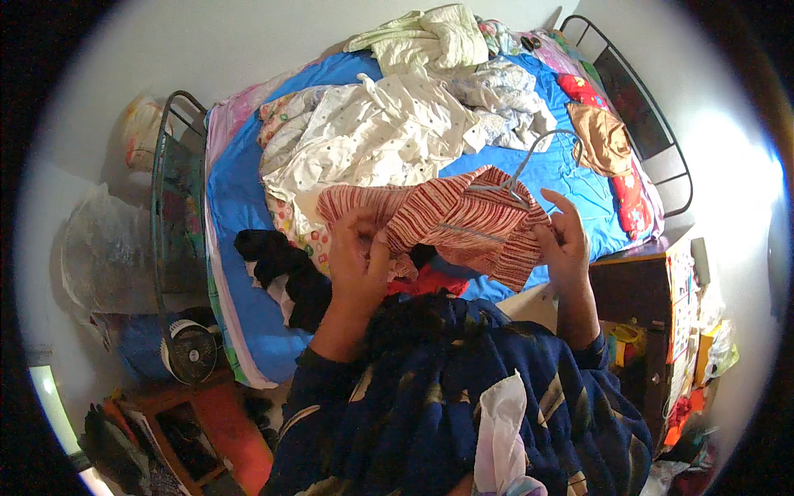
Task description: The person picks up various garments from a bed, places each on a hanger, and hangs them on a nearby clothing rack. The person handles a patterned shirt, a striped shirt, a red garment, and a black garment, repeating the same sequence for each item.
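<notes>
A red-and-cream striped garment [428, 214] hangs in front of me over a wire clothes hanger [527, 158], whose grey hook sticks up past the fabric. My left hand [360, 254] pinches the garment near its left side. At the opposite side, my right hand [563, 239] grips the striped cloth between thumb and fingers, with the index finger raised. Part of the hanger's bar shows across the fabric. Below the garment, a red cloth [428, 282] is partly hidden by it.
A bed with a blue sheet [239, 186] bears a white dotted cloth [384, 130], a pale green cloth [434, 40], a tan cloth [600, 139] and black clothing [291, 273]. Metal bed frames [162, 142] stand at both ends. A small fan [191, 353] is at left, a dark cabinet [633, 288] at right.
</notes>
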A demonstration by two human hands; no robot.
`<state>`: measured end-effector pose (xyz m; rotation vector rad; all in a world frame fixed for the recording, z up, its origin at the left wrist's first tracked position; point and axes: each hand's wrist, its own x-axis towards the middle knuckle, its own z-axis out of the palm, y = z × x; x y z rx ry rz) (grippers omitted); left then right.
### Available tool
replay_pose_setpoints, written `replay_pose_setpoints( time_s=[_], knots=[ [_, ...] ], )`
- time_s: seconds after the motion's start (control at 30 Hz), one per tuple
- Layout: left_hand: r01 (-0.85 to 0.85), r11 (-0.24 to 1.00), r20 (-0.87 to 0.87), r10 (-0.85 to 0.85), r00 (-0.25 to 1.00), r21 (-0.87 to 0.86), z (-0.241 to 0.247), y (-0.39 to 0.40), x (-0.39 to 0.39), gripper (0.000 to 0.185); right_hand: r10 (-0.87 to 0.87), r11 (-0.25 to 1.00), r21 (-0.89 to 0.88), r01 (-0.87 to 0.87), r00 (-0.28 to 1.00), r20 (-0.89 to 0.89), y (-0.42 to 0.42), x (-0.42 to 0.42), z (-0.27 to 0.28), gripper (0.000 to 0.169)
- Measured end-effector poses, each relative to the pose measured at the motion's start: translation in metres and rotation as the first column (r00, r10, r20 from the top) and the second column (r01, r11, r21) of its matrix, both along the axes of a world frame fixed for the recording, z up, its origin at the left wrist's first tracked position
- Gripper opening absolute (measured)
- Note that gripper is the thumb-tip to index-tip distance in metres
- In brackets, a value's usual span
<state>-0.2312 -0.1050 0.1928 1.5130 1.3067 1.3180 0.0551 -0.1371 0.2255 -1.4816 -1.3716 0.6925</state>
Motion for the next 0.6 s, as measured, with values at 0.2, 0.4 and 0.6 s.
replay_pose_setpoints(
  time_s=[0.2,0.4,0.6],
  knots=[
    [0.05,0.959,-0.186,0.003,0.982,0.281,-0.008,-0.003,0.002,0.031,-0.073,0.997,0.029,0.077,0.99,-0.12,-0.011,0.002,0.005,0.037],
    [0.148,0.956,-0.148,-0.113,0.983,0.254,-0.036,-0.001,0.016,0.028,-0.313,0.927,0.181,0.33,0.943,-0.113,-0.061,0.045,0.015,0.03],
    [0.282,0.938,-0.069,-0.274,0.959,0.2,-0.04,0.001,0.058,0.03,-0.681,0.698,0.312,0.645,0.732,0.009,-0.147,0.093,0.026,0.031]
  ],
)
